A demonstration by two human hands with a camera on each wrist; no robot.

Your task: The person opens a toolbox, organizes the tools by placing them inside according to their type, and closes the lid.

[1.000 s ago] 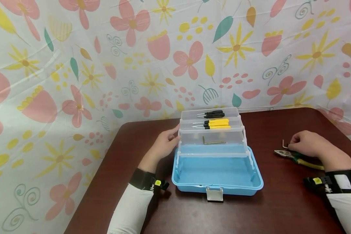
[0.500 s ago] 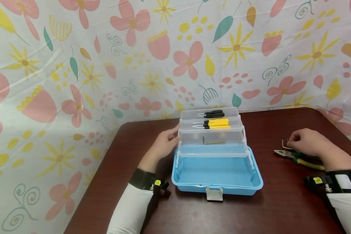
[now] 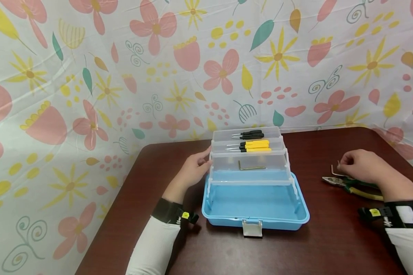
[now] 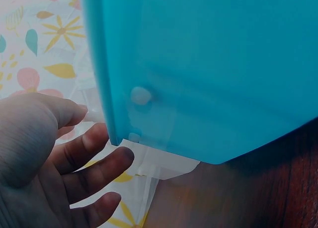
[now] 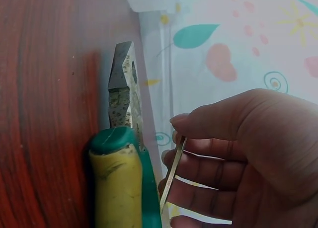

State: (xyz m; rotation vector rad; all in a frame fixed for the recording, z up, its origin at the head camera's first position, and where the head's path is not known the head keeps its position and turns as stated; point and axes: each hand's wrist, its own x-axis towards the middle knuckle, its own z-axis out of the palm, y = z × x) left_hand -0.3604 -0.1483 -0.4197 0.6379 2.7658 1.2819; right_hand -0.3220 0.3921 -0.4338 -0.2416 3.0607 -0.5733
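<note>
A blue toolbox (image 3: pixel 254 220) stands with its clear tiered trays (image 3: pixel 249 182) spread upward. My left hand (image 3: pixel 191 168) rests its fingertips at the left end of the trays, fingers loosely bent; in the left wrist view they reach the rim beside the blue wall (image 4: pixel 208 79). On the right, my right hand (image 3: pixel 361 167) pinches a brass hex key (image 5: pixel 172 181) between thumb and fingers, just over the pliers (image 3: pixel 352 187). The pliers have green and yellow handles and lie on the table. Another L-shaped hex key (image 3: pixel 332 170) lies beside the pliers' jaws.
Black-handled screwdrivers (image 3: pixel 252 134) lie in the top tray, yellow-handled screwdrivers (image 3: pixel 256 145) in the tray below. The lowest tray holds a brass hex key (image 3: pixel 251 167). A flowered cloth (image 3: pixel 179 76) hangs behind the dark red table (image 3: pixel 234 254).
My right hand has risen slightly from the pliers, with the small key tip now showing at its fingertips. The left hand and toolbox have stayed in place.
</note>
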